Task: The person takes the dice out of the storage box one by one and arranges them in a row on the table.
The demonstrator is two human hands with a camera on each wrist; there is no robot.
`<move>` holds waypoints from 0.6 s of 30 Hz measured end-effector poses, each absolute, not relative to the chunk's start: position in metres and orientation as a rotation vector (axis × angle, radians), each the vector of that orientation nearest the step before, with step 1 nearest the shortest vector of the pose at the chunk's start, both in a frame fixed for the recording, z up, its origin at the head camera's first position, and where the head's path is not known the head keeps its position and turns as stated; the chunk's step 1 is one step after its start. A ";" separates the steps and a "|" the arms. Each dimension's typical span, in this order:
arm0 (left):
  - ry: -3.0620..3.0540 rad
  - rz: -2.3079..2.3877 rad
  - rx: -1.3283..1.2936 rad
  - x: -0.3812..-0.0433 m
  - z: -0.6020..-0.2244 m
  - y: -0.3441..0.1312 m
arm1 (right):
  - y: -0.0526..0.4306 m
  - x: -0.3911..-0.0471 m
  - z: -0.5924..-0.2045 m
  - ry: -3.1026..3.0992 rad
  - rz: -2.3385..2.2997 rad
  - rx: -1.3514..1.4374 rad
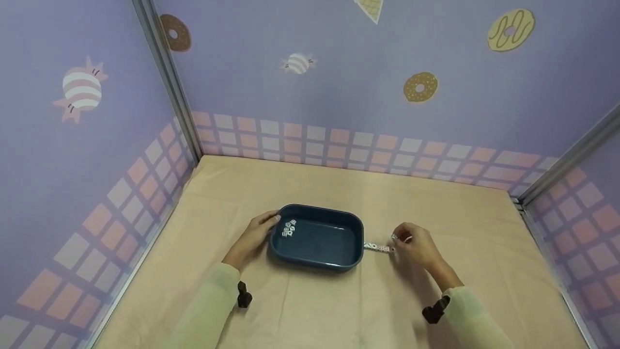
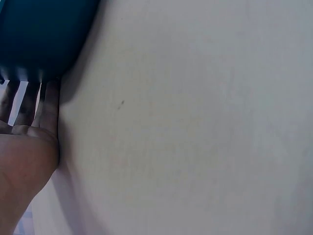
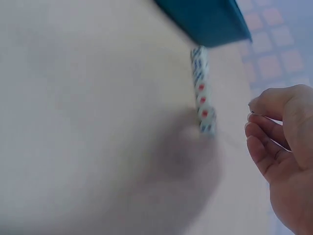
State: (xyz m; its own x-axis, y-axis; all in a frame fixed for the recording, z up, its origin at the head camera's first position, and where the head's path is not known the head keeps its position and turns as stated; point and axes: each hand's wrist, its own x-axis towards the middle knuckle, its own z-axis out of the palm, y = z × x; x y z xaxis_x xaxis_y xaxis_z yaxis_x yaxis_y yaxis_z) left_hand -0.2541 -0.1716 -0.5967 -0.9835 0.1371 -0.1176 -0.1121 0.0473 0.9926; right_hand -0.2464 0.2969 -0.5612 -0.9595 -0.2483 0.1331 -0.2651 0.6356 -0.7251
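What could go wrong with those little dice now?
The small die pinched by the right hand might slip and bump the row of dice, since the hand is close to the row's end. Also, the row reaches right up beside the blue dish. If the left hand, touching the dish's other end, pushed it, the row could go crooked.

The head view is evenly lit though a little muted, with small glints inside the tray (image 1: 319,245) and a soft shadow below the right hand (image 1: 417,242) that suggest light from overhead. The left wrist view looks greyer, the fingers of the left hand (image 2: 30,142) shaded against the paler cloth (image 2: 186,122). The right wrist view is hazy and blurred, its row of dice (image 3: 201,93) softened, while a broad shadow darkens the cloth.
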 end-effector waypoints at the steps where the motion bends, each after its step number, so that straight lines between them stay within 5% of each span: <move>1: 2.126 2.054 0.023 -0.254 -0.597 -0.172 | 0.301 -0.245 -0.564 -2.834 1.247 0.433; 18: 2.097 2.071 -0.029 -0.256 -0.598 -0.170 | 0.316 -0.230 -0.586 -2.969 1.191 0.370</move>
